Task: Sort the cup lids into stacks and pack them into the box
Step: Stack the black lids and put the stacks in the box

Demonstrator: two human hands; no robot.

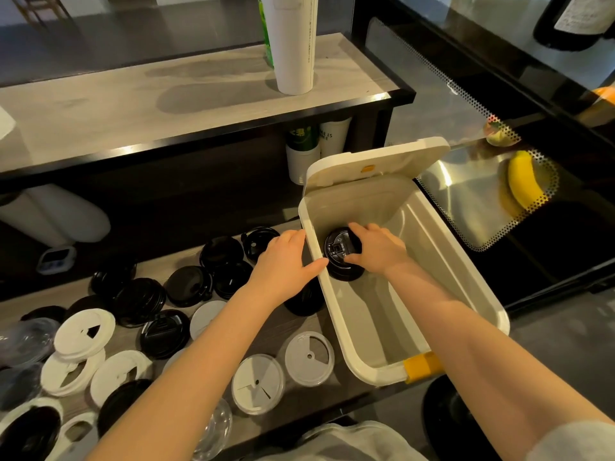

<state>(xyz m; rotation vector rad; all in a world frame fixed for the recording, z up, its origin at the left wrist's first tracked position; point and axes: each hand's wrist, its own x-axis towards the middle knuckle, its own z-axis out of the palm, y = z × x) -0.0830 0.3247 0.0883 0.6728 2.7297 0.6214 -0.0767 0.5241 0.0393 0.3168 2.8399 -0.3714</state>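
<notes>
The right hand (376,249) reaches into the open white box (432,261) and grips a short stack of black lids (342,257) from above, fingers curled round its edge. The stack sits low against the box's left wall, perhaps resting on the floor, though the angle leaves that unsure. The left hand (286,261) lies flat on the box's left rim, thumb hooked over it. Loose black lids (189,286), white lids (85,331) and clear lids (258,384) are spread over the counter (289,331) to the left.

The person wears a pale grey top (349,442); its sleeve (572,442) leaves the forearms bare.
</notes>
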